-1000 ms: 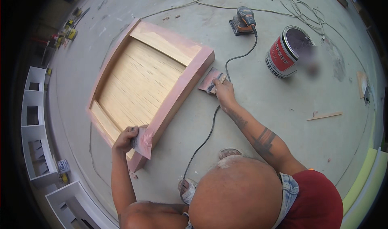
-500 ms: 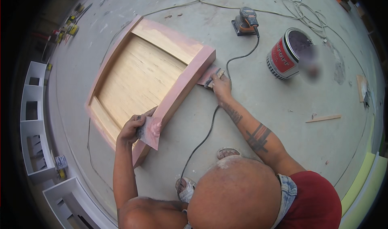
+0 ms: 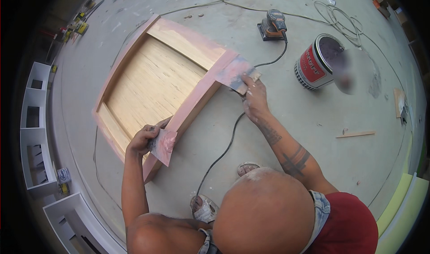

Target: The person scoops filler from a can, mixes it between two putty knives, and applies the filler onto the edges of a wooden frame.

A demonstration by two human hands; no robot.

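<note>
A wooden framed panel (image 3: pixel 156 70), its rim smeared with pink filler, stands on the floor in front of me. My right hand (image 3: pixel 256 97) is closed on a putty knife (image 3: pixel 236 71), whose wide, pink-smeared blade lies flat on the panel's right corner. At the near end, my left hand (image 3: pixel 142 139) grips a second putty knife (image 3: pixel 164 146). A lump of pink filler sits on that blade, which overlaps the panel's near right edge. The fingers of the left hand rest over the rim.
An orange and black sander (image 3: pixel 272 25) stands beyond the panel, its black cord (image 3: pixel 230 139) running past my feet. A red-labelled can (image 3: pixel 311 66) is at the right, partly blurred. White shelf units (image 3: pixel 33 133) line the left; a thin wood strip (image 3: pixel 356 134) lies at right.
My right hand has lifted its putty knife from beside the panel onto its right corner, turning the blade flat. The left hand has barely shifted.
</note>
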